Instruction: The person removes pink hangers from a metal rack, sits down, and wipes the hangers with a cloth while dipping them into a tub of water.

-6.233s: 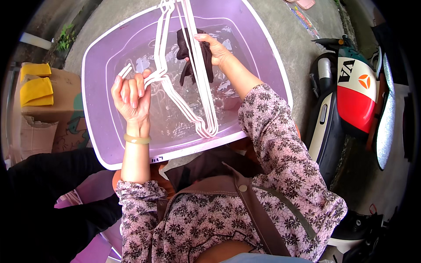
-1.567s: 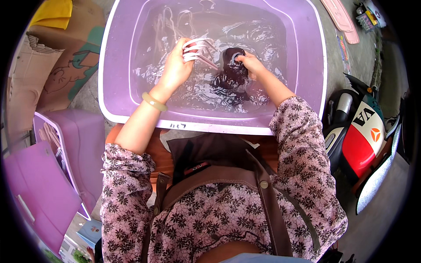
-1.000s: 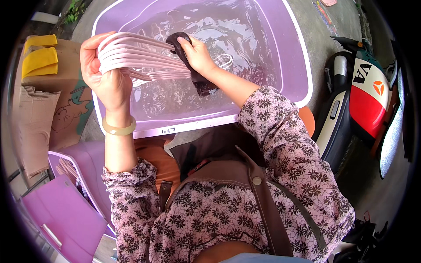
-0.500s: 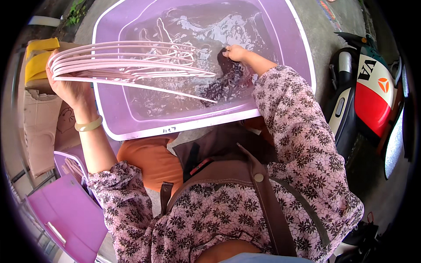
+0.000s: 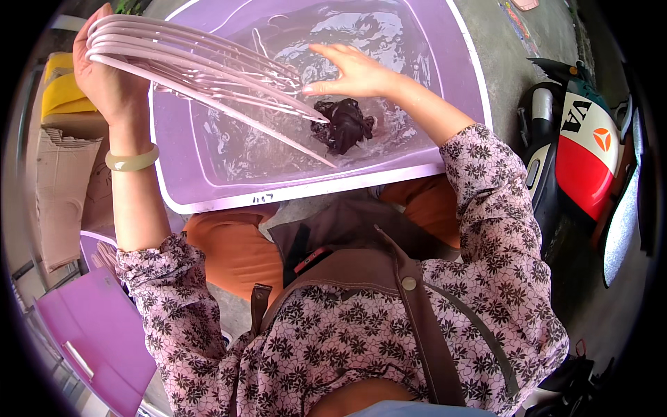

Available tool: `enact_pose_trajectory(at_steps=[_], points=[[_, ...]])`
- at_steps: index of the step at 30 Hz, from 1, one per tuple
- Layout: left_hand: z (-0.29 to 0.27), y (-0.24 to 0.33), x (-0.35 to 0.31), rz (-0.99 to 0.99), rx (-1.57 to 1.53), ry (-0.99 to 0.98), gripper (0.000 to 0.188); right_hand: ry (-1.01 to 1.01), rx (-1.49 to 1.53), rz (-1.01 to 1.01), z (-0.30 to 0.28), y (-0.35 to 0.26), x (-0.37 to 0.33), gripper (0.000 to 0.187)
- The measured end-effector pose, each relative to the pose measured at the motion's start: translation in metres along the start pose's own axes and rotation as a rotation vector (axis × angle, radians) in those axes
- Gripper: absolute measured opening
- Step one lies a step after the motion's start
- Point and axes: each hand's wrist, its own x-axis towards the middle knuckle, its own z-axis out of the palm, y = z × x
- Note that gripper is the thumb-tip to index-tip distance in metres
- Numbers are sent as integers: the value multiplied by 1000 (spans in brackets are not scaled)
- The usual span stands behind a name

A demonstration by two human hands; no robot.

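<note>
A bunch of pale pink clothes hangers (image 5: 208, 66) is gripped at one end by my left hand (image 5: 104, 80), raised at the left of a large purple tub (image 5: 174, 160). The hangers' other ends slant down over the tub. Above the water, my right hand (image 5: 351, 71) is empty, its thumb and fingers apart near the hangers' far ends. Just below it, a crumpled dark wet cloth (image 5: 345, 125) lies in the water (image 5: 403, 76). The far hanger ends overlap the cloth's left edge.
At the left stand cardboard boxes (image 5: 66, 194) with yellow material (image 5: 66, 97) on top. A purple lid-like panel (image 5: 97, 326) leans below them, beside a smaller purple bin (image 5: 90, 247). A red, white and black scooter (image 5: 587, 153) stands close on the right.
My right hand has let go of the dark cloth, which now lies bunched in the water. My left hand has lifted, tilting the hangers down toward the tub.
</note>
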Motion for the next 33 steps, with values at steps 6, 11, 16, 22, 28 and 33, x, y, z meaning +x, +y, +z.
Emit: enact_pose_trajectory(at_steps=[6, 11, 16, 22, 28, 33], points=[[-2, 36, 28, -40, -1, 133, 24, 293, -9, -392, 0, -91, 26, 114], [31, 23, 37, -175, -266, 229, 14, 151, 384, -94, -1, -13, 35, 52], [-35, -57, 42, -301, -550, 91, 15, 109, 289, 51, -17, 19, 36, 40], [-46, -194, -39, -731, -307, 456, 4, 60, 219, 247, 34, 104, 54, 42], [-24, -245, -154, -524, 829, 194, 25, -91, 221, 605, 100, 171, 54, 39], [35, -207, -213, -980, 484, -1024, 29, 18, 598, 503, 125, 176, 62, 34]])
